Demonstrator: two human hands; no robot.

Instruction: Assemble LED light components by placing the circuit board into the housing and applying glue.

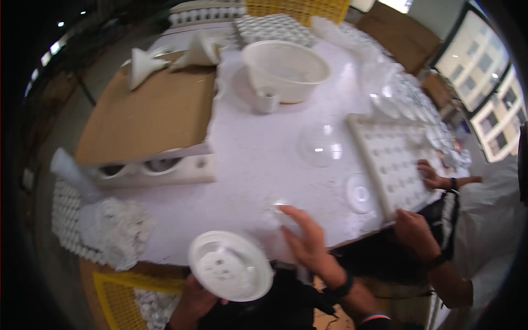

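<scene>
My left hand [197, 297] grips a white round lamp housing [231, 267] from below, near the table's front edge. The housing is tilted, with a raised rim and small dark marks in its middle; it covers most of my fingers. To its right, my right hand [311, 242] reaches over the table with fingers stretched apart. A small shiny piece [280, 204] is at its index fingertip; blur hides whether they touch. Beyond that hand lie a clear dome cover [320, 146] and a flat white disc [359, 193].
A co-worker's hands [416, 234] are at a white tray with holes [379, 159] on the right. A white tub [286, 71] and small cup [267, 100] stand farther back. Cardboard [157, 110] with funnel-shaped white parts [144, 67] is left. A yellow crate [113, 300] sits below the edge.
</scene>
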